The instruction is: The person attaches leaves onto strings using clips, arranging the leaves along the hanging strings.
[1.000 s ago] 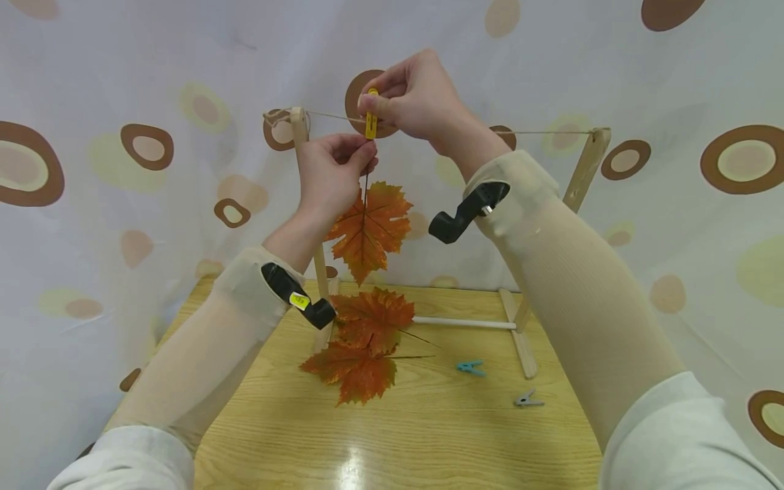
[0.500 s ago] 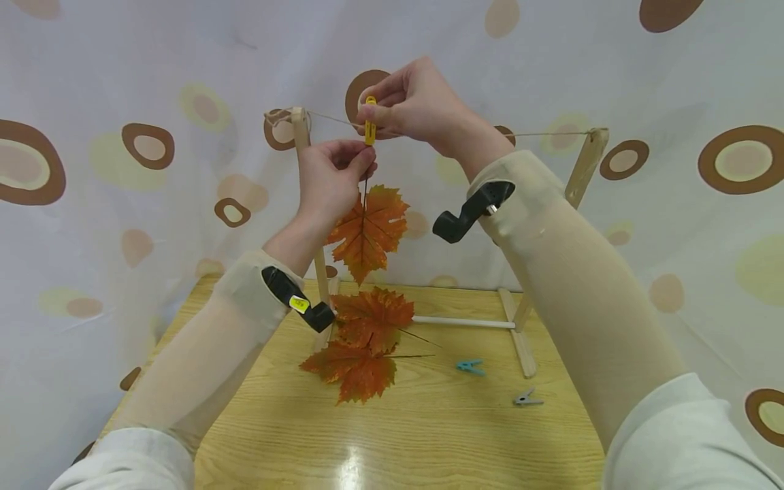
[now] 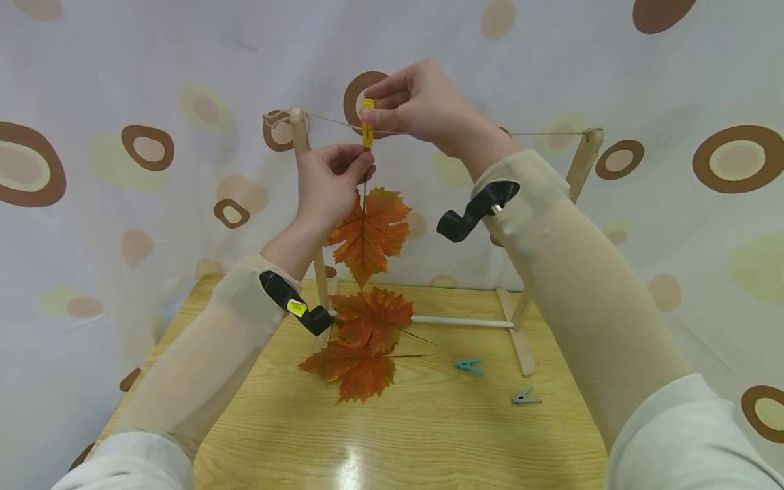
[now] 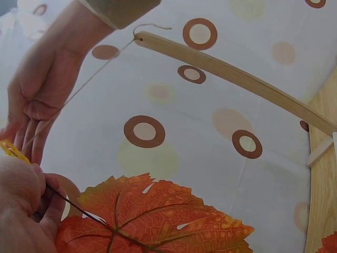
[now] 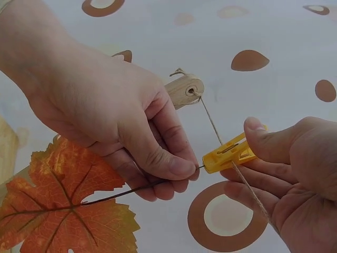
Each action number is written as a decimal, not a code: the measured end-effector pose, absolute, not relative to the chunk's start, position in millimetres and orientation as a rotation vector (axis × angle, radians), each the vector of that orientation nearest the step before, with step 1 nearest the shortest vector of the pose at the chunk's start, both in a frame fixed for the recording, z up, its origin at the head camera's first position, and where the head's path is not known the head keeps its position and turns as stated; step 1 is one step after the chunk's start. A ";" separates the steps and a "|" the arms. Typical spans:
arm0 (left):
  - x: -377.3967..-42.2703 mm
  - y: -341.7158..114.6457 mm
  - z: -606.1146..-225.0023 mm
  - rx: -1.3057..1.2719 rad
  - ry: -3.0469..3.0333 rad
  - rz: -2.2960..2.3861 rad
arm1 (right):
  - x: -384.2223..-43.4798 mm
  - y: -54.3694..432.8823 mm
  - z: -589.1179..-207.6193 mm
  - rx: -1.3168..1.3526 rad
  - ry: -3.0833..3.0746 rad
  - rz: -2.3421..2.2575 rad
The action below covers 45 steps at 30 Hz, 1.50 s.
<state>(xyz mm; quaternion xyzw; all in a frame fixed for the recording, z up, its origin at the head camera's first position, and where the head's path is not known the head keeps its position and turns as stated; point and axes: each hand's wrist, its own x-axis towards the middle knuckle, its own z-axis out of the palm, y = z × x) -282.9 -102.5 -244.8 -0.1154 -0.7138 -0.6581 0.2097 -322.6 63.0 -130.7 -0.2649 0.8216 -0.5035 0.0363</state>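
Note:
My left hand pinches the thin dark stem of an orange artificial maple leaf, which hangs blade-down below the fingers. Just above, my right hand holds a yellow clothespin between thumb and fingers. In the right wrist view the clothespin lies across the twine, its tip right at the end of the leaf stem. The twine dips a little at the clothespin. Seen from the left wrist, the leaf fills the lower part and the clothespin is mostly hidden.
The twine runs between two wooden posts, left and right, joined low by a white rod. Two more maple leaves lie on the wooden table, with a blue clothespin and a grey clothespin at right.
Both hands, the yellow clothespin and the leaf have come down slightly, the right hand the most. Both hands keep their grip.

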 end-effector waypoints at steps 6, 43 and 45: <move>-285.3 -104.9 -247.3 -0.323 -1.978 -1.828 | -323.3 69.7 -128.7 -0.787 2.512 -1.593; -260.5 -136.9 -253.5 -0.501 -2.082 -1.637 | -279.9 142.4 -141.3 -0.896 2.423 -1.758; -255.9 -140.1 -255.2 -0.538 -2.092 -1.638 | -276.6 146.4 -145.5 -0.923 2.448 -1.727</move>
